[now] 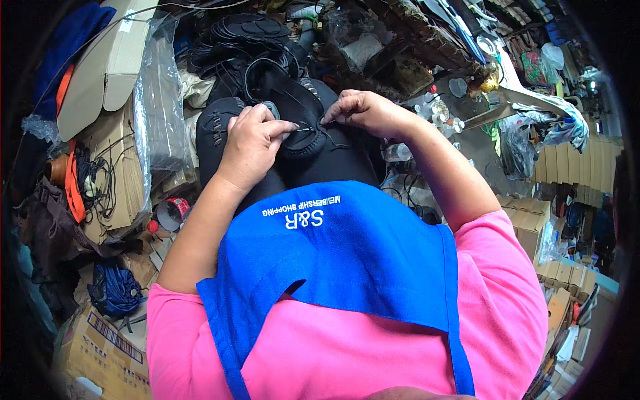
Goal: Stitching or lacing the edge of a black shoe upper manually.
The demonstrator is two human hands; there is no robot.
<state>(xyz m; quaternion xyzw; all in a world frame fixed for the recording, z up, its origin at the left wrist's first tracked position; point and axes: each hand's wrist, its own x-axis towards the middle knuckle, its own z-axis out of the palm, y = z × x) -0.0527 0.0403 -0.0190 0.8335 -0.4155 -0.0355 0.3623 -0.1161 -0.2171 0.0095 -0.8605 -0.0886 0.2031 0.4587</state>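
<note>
A black shoe [283, 87] lies on my lap, its rounded toe end [303, 143] nearest my body. My left hand [255, 137] rests at the shoe's left side, thumb and forefinger pinched on a thin, needle-like piece that points right across the toe. On the other side, my right hand [363, 113] pinches a black thread [339, 141] close to the toe's right edge. Some of the thread curves loosely over my dark trousers. The fingertips hide just where thread and shoe meet.
Black shoe parts [247, 30] are heaped beyond my knees. Cardboard [110, 60] and a plastic sheet [160, 100] stand at the left, with a clear jar [172, 213] below. Plastic bottles [427, 107] crowd the right, near a pale chair-like frame [533, 97].
</note>
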